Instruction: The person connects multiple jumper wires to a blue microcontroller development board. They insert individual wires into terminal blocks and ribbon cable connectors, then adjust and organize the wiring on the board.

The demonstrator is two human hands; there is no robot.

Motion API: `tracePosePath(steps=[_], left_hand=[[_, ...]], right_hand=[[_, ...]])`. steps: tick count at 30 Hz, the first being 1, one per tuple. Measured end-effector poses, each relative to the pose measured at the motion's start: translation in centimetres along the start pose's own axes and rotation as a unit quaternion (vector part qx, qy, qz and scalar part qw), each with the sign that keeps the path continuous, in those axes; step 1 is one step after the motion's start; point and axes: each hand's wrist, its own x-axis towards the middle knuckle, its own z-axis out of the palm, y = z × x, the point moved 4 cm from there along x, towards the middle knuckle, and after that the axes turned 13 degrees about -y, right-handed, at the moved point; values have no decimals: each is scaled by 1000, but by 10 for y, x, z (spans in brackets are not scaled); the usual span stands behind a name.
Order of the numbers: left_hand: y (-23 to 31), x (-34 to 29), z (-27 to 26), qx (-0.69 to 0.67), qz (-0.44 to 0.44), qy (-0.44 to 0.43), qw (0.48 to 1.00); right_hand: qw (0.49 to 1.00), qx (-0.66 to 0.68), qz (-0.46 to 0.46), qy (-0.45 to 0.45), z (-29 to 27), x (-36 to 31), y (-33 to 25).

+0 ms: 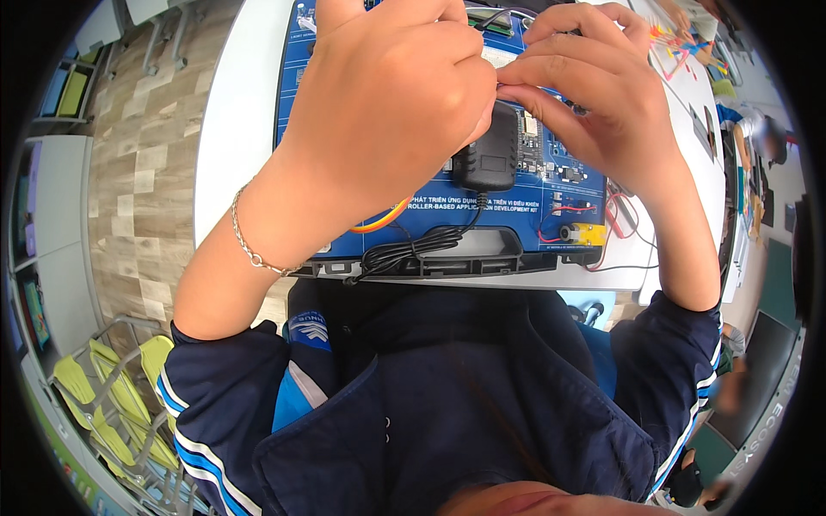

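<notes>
My left hand [396, 103] is closed over a blue electronics kit board [544, 225], its fingers curled. Close beside it, my right hand [598, 99] has thumb and forefinger pinched together, almost touching the left fingers. Whatever small thing lies between the fingertips is hidden. Just below the hands, a black power adapter [490, 159] rests on the board, with its bundled black cable [413, 249] hanging over the front edge. A small circuit module [529, 142] shows right of the adapter. Orange and yellow wires [383, 222] pass under my left wrist.
A yellow gear motor [589, 234] sits at the board's front right corner. Red and black wires [624, 215] trail onto the white table [245, 112]. Green folding chairs [120, 396] stand at the lower left. Other people [761, 138] are at the right.
</notes>
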Motion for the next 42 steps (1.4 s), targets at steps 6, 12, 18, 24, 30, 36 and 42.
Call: tracePosePath(steps=[6, 12, 18, 24, 30, 36, 42], left_hand=[[-36, -6, -14, -108, 79, 106, 985], [-117, -23, -3, -343, -139, 172, 913], [-151, -43, 15, -296, -213, 121, 923], [-156, -50, 30, -299, -203, 133, 923], [-170, -57, 41, -271, -212, 101, 933], [-180, -55, 52, -345, -225, 114, 904], [-176, -65, 58, -321, -249, 78, 910]], right_hand=[[995, -92, -28, -12, 9, 3, -8], [984, -131, -112, -35, 21, -4, -20], [962, -199, -177, -56, 31, -5, -24], [944, -246, -210, -59, 38, -5, -25], [934, -278, -213, -72, 37, -10, -27], [967, -217, -136, -9, 33, -9, -20], [980, -191, -41, -36, 15, -4, 23]])
